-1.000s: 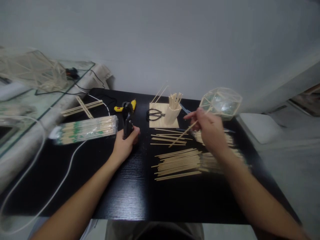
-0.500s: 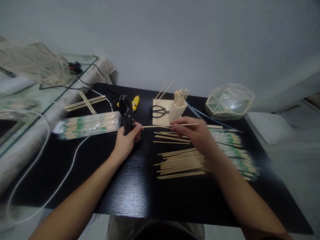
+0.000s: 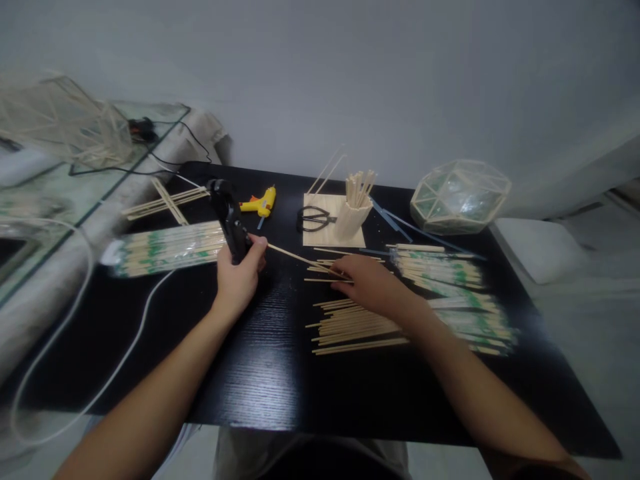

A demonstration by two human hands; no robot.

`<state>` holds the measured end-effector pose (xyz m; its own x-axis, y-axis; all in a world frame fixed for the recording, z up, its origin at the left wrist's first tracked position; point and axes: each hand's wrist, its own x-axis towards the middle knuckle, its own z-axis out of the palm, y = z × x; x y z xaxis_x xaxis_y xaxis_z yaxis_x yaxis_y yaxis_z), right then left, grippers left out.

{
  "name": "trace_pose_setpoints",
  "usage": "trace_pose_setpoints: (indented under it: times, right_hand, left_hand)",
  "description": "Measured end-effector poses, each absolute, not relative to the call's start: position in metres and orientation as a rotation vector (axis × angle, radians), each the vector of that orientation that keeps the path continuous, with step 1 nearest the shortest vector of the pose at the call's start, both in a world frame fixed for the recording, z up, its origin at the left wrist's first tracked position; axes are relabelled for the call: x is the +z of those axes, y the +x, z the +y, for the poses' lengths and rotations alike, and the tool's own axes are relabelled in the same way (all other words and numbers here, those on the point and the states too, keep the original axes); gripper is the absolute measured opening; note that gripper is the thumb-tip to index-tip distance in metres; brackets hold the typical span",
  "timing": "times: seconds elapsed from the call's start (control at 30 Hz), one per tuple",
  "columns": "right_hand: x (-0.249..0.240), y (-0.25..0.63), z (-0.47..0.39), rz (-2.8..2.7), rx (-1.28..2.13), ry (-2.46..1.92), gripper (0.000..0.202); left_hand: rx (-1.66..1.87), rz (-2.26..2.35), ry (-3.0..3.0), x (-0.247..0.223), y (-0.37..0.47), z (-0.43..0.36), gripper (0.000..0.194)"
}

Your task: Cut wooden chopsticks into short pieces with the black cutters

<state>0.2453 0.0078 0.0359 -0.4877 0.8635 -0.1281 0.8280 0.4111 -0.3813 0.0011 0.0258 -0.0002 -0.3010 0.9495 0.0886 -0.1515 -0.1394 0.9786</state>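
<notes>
My left hand [image 3: 237, 273] is closed around a black hand tool [image 3: 227, 217] with a curved head, possibly a cutter. One end of a thin wooden stick [image 3: 293, 255] meets the fingers of this hand. The stick slants down to my right hand [image 3: 373, 280], whose bent fingertips close on its other end, low over a few loose sticks [image 3: 320, 280]. A larger spread of loose wooden sticks [image 3: 355, 327] lies beneath and in front of the right hand, partly hidden by the forearm.
Behind the hands stand a wooden base [image 3: 320, 239] with black scissors [image 3: 314, 219] and a stick-walled holder [image 3: 350, 223] full of sticks. A yellow glue gun [image 3: 267, 202], packaged sticks [image 3: 173, 249], more packs [image 3: 450, 270] and a geometric stick frame [image 3: 460, 200] surround them. A white cable [image 3: 145, 320] loops left.
The black tool and left hand have shifted left. My right hand has come down and left onto the loose sticks, tilting the held stick downward. More of the glue gun shows.
</notes>
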Motion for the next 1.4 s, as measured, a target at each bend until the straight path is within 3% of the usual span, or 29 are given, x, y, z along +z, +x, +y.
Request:
trace_pose_setpoints:
  times: [0.63, 0.8, 1.0, 1.4]
  right_hand:
    - [0.018, 0.227, -0.009, -2.829, 0.078, -1.490, 0.033]
    - [0.031, 0.231, -0.011, -2.676, 0.253, -1.438, 0.039]
    - [0.040, 0.227, -0.012, -2.565, 0.506, -1.392, 0.015]
    - [0.046, 0.232, -0.005, -2.152, 0.832, -1.208, 0.019]
  left_hand:
    - [1.489, 1.450, 1.312, -0.012, -0.008, 0.023, 0.022]
    - [1.494, 1.455, 1.340, -0.010, -0.006, 0.020, 0.020]
    - [1.460, 1.435, 1.552, -0.004, 0.001, 0.011, 0.020]
    - [1.414, 1.285, 1.663, -0.004, 0.003, 0.004, 0.020]
